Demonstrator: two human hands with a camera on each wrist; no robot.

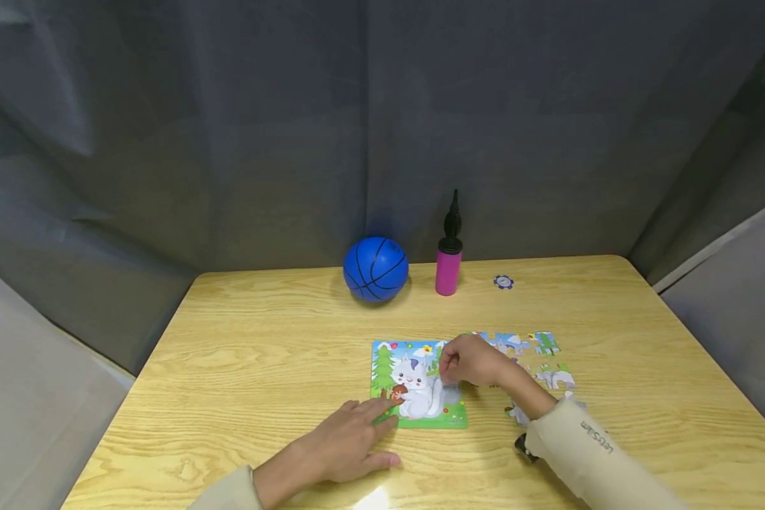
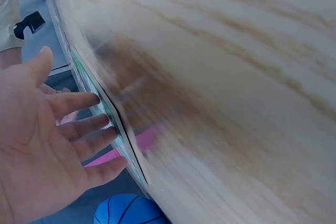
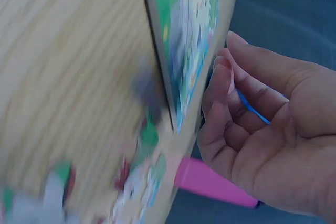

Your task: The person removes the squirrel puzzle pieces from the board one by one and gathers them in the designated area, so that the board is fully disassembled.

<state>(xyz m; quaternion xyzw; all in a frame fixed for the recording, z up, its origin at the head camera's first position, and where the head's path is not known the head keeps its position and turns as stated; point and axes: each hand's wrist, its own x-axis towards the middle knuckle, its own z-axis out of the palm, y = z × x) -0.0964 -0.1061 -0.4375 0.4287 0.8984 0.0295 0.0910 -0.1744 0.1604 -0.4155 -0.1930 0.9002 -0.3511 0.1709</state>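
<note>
A jigsaw puzzle (image 1: 430,423) showing a white squirrel with a brown nut lies flat on the table. My left hand (image 1: 357,440), fingers spread and fairly straight, rests its fingertips at the puzzle's lower left edge; the left wrist view shows the palm (image 2: 37,140) with nothing in it. Over the puzzle's right side is my right hand (image 1: 474,360). Its fingers are curled, with the thumb close to the index finger, and no piece shows in the right wrist view (image 3: 262,129). Loose puzzle pieces (image 1: 554,377) lie right of the puzzle, partly behind the right forearm.
At the back of the wooden table (image 1: 261,340) sit a blue basketball (image 1: 375,270), a pink hand pump (image 1: 448,273) with a black top, and a small blue-and-white chip (image 1: 503,282). Dark cloth (image 1: 280,142) hangs behind the table.
</note>
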